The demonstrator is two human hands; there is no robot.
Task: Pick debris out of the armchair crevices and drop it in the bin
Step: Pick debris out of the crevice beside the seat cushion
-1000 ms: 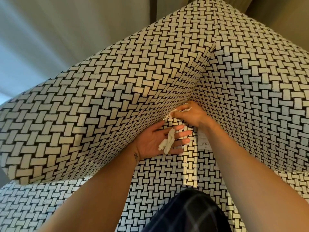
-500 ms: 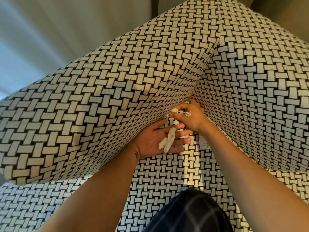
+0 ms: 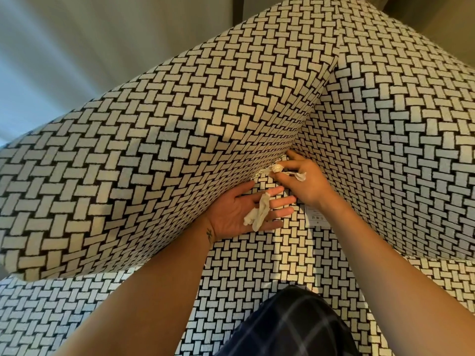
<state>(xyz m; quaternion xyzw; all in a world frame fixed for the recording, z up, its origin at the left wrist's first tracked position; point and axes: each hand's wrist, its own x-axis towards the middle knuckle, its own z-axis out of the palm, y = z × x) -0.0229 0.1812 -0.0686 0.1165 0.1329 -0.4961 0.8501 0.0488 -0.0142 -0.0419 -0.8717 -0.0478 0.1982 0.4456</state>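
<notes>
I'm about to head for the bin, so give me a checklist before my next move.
1. Right hand pinches the tissue scrap: ok.
2. Scrap free of the armchair crevice: cannot tell, one end reaches the seam.
3. Twisted tissue rests on the open left hand: ok, though ungripped.
4. More debris deeper in the crevice: cannot tell.
5. Bin in sight: not ok, none in view.

The left arm [image 3: 154, 291] and the right arm [image 3: 385, 278] are bare. A small dark tattoo [image 3: 209, 233] sits on the wrist, just below the left hand [image 3: 236, 214]. Well below the left hand, the person wears dark blue cloth [image 3: 290, 325] with thin pale lines crossing in big squares.
</notes>
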